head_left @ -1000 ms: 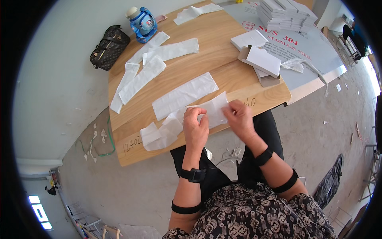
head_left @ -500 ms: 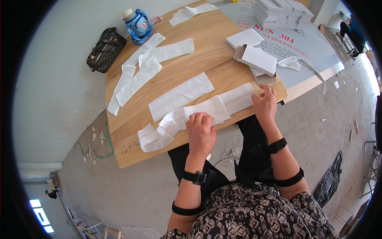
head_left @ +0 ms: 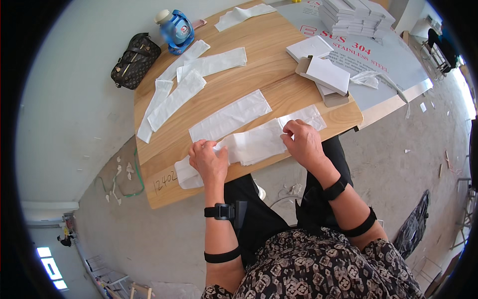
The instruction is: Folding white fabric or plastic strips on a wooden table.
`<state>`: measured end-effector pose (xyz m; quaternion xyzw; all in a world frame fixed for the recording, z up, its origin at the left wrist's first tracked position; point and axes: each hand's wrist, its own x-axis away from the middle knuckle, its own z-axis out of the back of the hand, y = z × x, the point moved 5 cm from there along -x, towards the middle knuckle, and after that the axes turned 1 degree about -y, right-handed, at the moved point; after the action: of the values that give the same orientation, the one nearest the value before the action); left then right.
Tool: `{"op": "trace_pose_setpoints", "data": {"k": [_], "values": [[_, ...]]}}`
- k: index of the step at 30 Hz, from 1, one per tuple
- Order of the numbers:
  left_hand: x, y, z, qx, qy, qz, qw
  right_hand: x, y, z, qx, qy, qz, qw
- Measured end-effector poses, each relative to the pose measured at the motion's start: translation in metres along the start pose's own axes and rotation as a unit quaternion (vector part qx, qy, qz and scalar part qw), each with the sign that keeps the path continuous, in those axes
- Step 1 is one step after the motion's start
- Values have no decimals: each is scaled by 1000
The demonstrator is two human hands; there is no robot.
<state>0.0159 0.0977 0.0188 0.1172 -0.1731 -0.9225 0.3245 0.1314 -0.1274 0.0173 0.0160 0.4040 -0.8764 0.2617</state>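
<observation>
White paper bag (head_left: 254, 144), left hand (head_left: 209, 162), right hand (head_left: 303, 143) pressing it, wooden table (head_left: 269, 74)

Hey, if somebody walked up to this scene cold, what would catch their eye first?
Most likely the two hands at the near edge of the wooden table: the left hand and right hand both press on a long white bag lying flat across the edge. Next, the other white bags spread over the tabletop beyond it. A blue bottle and a dark patterned handbag stand out at the far left corner.
</observation>
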Motion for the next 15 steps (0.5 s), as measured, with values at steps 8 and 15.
{"op": "trace_pose_setpoints", "data": {"k": [8,15], "values": [[3,-4,-4,-11,8,-19,1000,14,-9,-5,42,-67,-42,996],[9,0,-3,-17,-18,-25,999,36,2,-7,72,-52,-115,989]]}}
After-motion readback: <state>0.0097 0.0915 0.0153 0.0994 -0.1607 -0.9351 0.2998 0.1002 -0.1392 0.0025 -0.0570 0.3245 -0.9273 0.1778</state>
